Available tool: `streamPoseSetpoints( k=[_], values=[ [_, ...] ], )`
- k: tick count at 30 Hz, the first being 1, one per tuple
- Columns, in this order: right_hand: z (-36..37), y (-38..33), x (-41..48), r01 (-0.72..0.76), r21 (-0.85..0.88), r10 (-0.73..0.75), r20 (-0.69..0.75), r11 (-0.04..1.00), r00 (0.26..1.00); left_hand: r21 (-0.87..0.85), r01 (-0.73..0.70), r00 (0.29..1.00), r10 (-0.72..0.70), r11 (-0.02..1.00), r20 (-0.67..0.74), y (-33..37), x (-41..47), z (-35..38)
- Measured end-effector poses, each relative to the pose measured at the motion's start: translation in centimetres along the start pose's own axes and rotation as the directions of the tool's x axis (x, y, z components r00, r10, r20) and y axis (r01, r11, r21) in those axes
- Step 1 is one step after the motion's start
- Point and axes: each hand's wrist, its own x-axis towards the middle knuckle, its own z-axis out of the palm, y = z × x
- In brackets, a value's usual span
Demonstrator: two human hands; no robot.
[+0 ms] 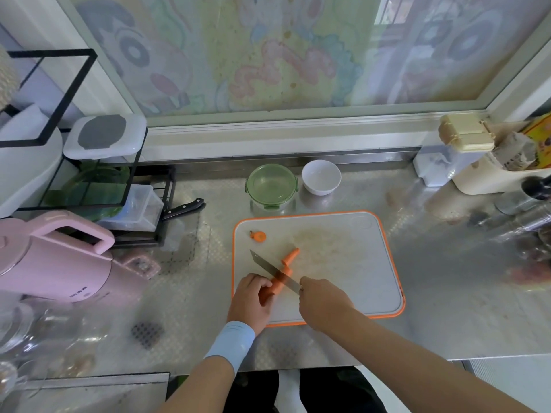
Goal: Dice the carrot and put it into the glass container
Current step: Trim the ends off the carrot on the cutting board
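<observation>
Left hand gripping the carrot on the cutting board, right hand grasping the knife laid across it, cut end slice far left on the board, glass container and white bowl beyond on the tabletop

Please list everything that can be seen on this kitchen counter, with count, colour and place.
carrot: 1, orange, on the board under the knife
carrot end: 1, orange, board's far left corner
knife: 1, steel, across the carrot
cutting board: 1, white with orange rim, counter middle
glass container: 1, green-rimmed, behind the board
bowl: 1, white, right of the container
kettle: 1, pink, left
second knife: 1, black-handled, by the rack
rack: 1, black, far left
counter: 1, steel
left hand: holds the carrot
right hand: grips the knife handle
</observation>
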Motion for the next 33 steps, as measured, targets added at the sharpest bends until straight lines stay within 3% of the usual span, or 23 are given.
streamPoseSetpoints(
  k=[14, 18, 24, 33],
  values=[
    [2.1, -1.1, 2.4, -0.032, 0.018, 0.032, 0.001, 0.999, 0.999, -0.07, 0.09, 0.996, -0.088, 0.993, 0.029, -0.3, 0.5, -0.7],
    [3.0, -0.6, 2.3, -0.072, 0.124, 0.078, -0.043, 0.99, 0.996, -0.067, 0.068, 0.998, -0.068, 0.995, 0.008, -0.2, 0.3, -0.3],
    [3.0, -0.5, 2.4, -0.031, 0.059, 0.033, -0.032, 0.998, 0.999, 0.029, -0.018, 0.999, 0.02, 0.999, -0.048, 0.0, -0.3, -0.4],
    [0.9, -1.2, 0.7, 0.004, 0.14, 0.014, -0.128, 0.99, 0.992, -0.005, 0.016, 0.999, -0.016, 1.0, -0.037, 0.0, -1.1, -1.1]
  ],
)
